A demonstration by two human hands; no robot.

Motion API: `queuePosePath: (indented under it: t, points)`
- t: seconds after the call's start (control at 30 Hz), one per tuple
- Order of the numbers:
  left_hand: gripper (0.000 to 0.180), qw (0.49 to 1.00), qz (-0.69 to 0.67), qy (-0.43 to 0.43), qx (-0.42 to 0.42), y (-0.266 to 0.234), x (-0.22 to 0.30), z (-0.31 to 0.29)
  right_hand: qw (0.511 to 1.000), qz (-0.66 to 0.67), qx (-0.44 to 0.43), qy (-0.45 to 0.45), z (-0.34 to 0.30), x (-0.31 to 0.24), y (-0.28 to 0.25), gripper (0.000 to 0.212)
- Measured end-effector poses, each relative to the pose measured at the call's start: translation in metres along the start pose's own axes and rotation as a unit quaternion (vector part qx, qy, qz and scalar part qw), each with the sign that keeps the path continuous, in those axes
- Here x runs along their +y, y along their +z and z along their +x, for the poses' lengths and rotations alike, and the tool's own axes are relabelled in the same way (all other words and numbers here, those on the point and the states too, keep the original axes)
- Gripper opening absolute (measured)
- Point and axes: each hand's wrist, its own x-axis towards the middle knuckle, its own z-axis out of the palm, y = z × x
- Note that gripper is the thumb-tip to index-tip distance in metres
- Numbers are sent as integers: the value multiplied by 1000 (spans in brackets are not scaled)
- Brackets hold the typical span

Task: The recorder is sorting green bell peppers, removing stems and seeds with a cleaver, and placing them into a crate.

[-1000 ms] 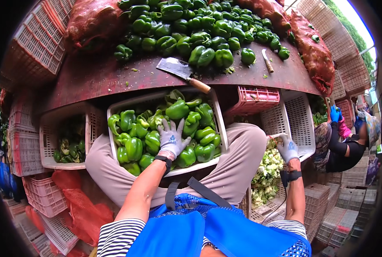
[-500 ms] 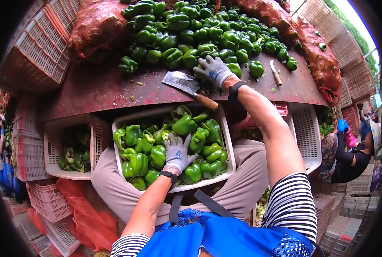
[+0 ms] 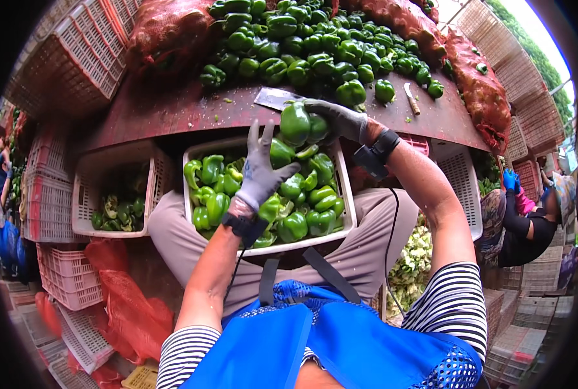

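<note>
My right hand (image 3: 341,118), in a grey work glove, grips a green bell pepper (image 3: 295,123) above the far rim of a white plastic crate (image 3: 349,214). My gloved left hand (image 3: 261,172) is raised over the crate with fingers spread, apart from that pepper and holding nothing. Green bell peppers (image 3: 292,227) fill the crate, which rests between my knees. A cleaver (image 3: 275,97) lies on the reddish table (image 3: 166,110), its handle hidden behind the held pepper. Beyond it spreads a big heap of bell peppers (image 3: 315,45).
A small curved knife (image 3: 411,98) lies at the table's right. Red mesh sacks (image 3: 474,84) flank the heap. Another crate (image 3: 110,228) with pepper pieces stands left, beside stacked crates (image 3: 46,194). Pale trimmings (image 3: 411,275) lie by my right knee. Another person (image 3: 529,223) sits far right.
My right hand has drawn back from the heap toward the crate with a bell pepper in it. My left hand has lifted off the peppers in the crate.
</note>
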Motion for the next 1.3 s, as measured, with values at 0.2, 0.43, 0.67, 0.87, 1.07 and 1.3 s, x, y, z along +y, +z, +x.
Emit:
queuePosePath:
  t: [0.2, 0.43, 0.67, 0.87, 1.07, 1.3]
  points:
    - [62, 926, -299, -230, -27, -18, 1, -49, 989, -100, -40, 106, -12, 64, 75, 95]
    - [47, 859, -438, -260, 44, -15, -7, -99, 920, -227, 197, -253, -17, 131, 160, 88]
    - [44, 845, -460, -273, 23, -16, -12, -115, 909, -123, 254, -307, -8, 152, 185, 75]
    - [36, 797, -478, -358, 91, 2, -32, -119, 891, -181, 355, -219, 12, 163, 195, 79]
    - [30, 777, -444, -420, 153, 23, -52, -119, 909, -234, 340, -55, 23, 157, 193, 84]
    - [45, 759, -412, -480, 156, 51, -68, -121, 913, -224, 342, 4, 59, 186, 166, 79]
